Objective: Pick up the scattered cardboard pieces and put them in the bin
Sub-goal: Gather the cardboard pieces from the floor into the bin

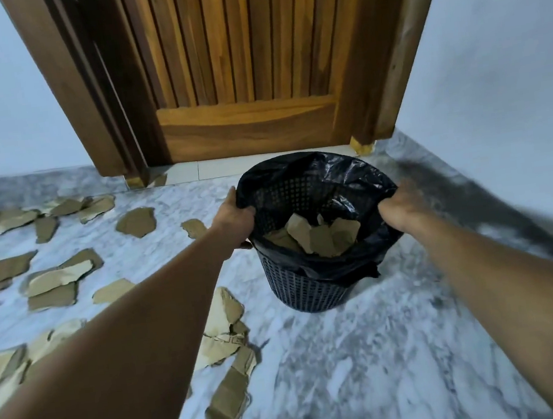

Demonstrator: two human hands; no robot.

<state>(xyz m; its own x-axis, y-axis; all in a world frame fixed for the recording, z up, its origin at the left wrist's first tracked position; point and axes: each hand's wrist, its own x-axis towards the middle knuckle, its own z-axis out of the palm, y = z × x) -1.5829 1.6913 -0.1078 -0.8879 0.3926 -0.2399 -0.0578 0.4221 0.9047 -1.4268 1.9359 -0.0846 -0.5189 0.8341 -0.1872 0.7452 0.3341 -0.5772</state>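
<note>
Both hands are closed on the bin (306, 285) — the left hand (235, 219) grips the liner's (302, 172) left rim, and the right hand (402, 203), blurred, seems to grip the right. A few cardboard pieces (320, 238) lie inside. The scattered pieces (59, 279) lie left of the bin on the marble floor (372, 370) — nearer the left hand.

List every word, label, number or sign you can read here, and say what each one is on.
No text can be read anywhere in this view.
One cardboard piece on the floor near the left forearm carries faint dark marks, too blurred to read.
The bin, its black liner and the wooden door show no lettering.
</note>
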